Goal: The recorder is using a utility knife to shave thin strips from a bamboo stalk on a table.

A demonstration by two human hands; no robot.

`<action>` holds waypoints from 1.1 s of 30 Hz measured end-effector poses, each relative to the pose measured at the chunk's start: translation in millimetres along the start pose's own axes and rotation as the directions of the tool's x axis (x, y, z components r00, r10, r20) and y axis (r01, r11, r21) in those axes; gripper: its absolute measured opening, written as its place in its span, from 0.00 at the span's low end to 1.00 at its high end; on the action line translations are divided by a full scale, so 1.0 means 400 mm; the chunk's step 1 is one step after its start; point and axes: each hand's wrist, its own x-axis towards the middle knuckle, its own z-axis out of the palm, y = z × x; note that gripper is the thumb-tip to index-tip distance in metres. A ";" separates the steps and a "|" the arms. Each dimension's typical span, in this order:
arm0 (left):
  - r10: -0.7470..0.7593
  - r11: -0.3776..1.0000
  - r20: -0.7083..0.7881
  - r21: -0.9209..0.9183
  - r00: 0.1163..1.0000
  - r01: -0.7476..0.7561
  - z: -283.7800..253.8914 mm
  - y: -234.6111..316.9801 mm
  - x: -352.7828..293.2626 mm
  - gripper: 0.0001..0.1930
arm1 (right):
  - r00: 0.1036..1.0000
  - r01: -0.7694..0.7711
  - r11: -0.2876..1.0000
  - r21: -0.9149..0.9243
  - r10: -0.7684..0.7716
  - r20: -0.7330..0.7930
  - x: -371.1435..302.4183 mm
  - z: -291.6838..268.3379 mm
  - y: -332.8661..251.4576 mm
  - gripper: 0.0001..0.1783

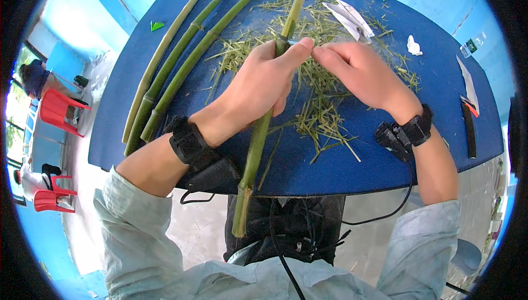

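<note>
My left hand point(264, 77) is wrapped round a green bamboo pole point(254, 157) that slants away from me across the table. Above the hand the pole is pale and stripped of its green skin; below, it stays green and its near end sticks out past the table edge over my lap. My right hand point(360, 71) is closed, fingers curled, its tip meeting my left thumb beside the pole. A thin pale-blue sliver, too small to name, shows at the left thumb. Whatever the right fingers hold is hidden.
Three more bamboo poles point(190, 58) lie at the left of the blue table point(352, 173). Green shavings point(324, 102) are strewn over the middle. White paper point(350, 18), crumpled tissue point(413, 45), a clear bottle point(472, 45) and a dark strip-shaped tool point(469, 126) are at the right.
</note>
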 end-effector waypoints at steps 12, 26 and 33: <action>0.004 1.000 0.010 -0.028 1.000 -0.004 0.005 0.013 -0.016 0.29 | 0.999 0.034 0.999 0.011 -0.034 0.011 0.001 0.001 0.000 0.30; -0.035 0.999 -0.038 0.000 0.999 0.035 0.003 0.015 -0.007 0.29 | 0.986 0.060 0.948 -0.312 -0.105 -0.129 -0.002 0.007 -0.027 0.26; -0.077 0.996 -0.060 -0.057 0.995 0.073 0.014 0.026 0.000 0.27 | 0.972 0.035 0.903 -0.429 -0.129 -0.194 0.003 0.011 -0.025 0.25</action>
